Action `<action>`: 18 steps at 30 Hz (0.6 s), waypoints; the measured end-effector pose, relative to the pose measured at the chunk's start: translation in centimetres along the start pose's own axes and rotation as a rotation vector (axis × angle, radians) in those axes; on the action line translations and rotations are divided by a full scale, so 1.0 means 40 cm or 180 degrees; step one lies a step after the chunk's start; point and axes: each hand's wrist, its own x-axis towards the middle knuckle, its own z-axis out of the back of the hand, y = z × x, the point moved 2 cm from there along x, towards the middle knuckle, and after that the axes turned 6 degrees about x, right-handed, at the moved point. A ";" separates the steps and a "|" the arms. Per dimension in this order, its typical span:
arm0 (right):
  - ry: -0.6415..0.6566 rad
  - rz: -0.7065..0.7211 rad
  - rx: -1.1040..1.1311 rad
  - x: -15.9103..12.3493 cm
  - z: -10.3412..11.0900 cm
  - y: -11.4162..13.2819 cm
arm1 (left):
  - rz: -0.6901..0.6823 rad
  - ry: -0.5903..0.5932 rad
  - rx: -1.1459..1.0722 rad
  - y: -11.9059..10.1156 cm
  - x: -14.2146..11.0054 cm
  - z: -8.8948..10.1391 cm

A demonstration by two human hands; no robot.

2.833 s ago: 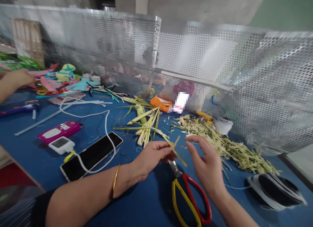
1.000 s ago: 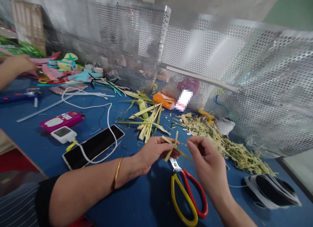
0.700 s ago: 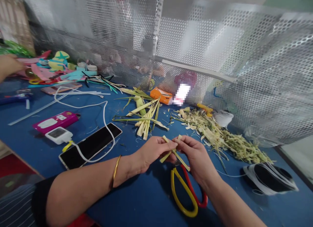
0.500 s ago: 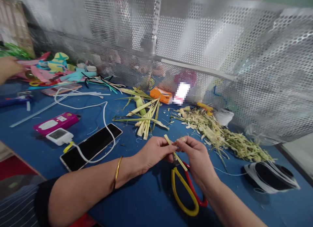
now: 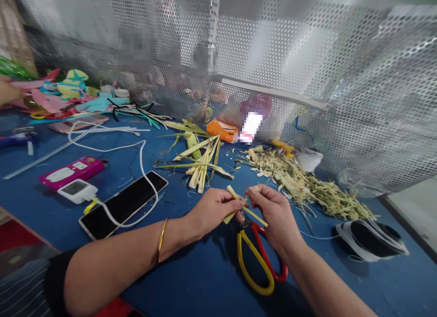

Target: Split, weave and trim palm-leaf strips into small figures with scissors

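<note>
Two narrow, pale yellow-green leaf strips (image 5: 256,217) cross each other between my hands. My left hand (image 5: 216,210) pinches them near the crossing, thumb on top. With thumb and forefinger, my right hand (image 5: 276,214) grips the upper end of one strip, just right of the left fingertips. Beneath the hands lie scissors (image 5: 262,291) with one yellow and one red handle loop; their blades are mostly hidden by the fingers. Ahead of my hands is a small pile of longer leaf strips (image 5: 202,169) in the same pale green.
A heap of leaf scraps (image 5: 307,185) spreads right, near a black spool with white thread (image 5: 370,239). Left are a phone (image 5: 124,203), a magenta power bank (image 5: 73,171) and a white cable (image 5: 141,160). A perforated metal screen (image 5: 273,48) stands behind. Another person's hand (image 5: 8,91) shows far left.
The strips now form an open cross, with one end sticking out below my left thumb. My right fingers have shifted slightly away from the left ones. The view has moved slightly.
</note>
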 end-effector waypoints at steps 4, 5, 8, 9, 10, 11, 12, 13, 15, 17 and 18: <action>0.0179 0.0251 -0.0830 0.019 0.027 0.038 | 0.0208 -0.0085 -0.0533 0.001 0.011 0.003; 0.0290 0.0261 -0.1044 0.022 0.033 0.047 | 0.0235 -0.0104 -0.0695 0.000 0.013 0.004; 0.0718 0.0268 -0.1702 0.022 0.040 0.060 | 0.0238 -0.0167 -0.1009 0.000 0.020 0.008; 0.0814 0.0274 -0.1873 0.019 0.039 0.060 | 0.0244 -0.0183 -0.1031 0.000 0.021 0.009; 0.0848 0.0296 -0.1997 0.017 0.038 0.058 | 0.0248 -0.0213 -0.1025 0.000 0.022 0.010; 0.0839 0.0334 -0.2085 0.014 0.035 0.056 | 0.0256 -0.0242 -0.1007 0.000 0.023 0.010; 0.0821 0.0380 -0.2152 0.011 0.032 0.053 | 0.0271 -0.0275 -0.0988 0.000 0.023 0.011; 0.0797 0.0427 -0.2205 0.008 0.028 0.050 | 0.0293 -0.0305 -0.0984 0.001 0.023 0.011; 0.0787 0.0537 -0.2259 0.005 0.023 0.046 | 0.0342 -0.0302 -0.1025 0.001 0.021 0.011; 0.0823 0.0666 -0.2257 0.005 0.021 0.045 | 0.0387 -0.0177 -0.1096 0.001 0.020 0.010; 0.0839 0.0730 -0.2245 0.006 0.023 0.045 | 0.0396 -0.0100 -0.1135 0.001 0.019 0.010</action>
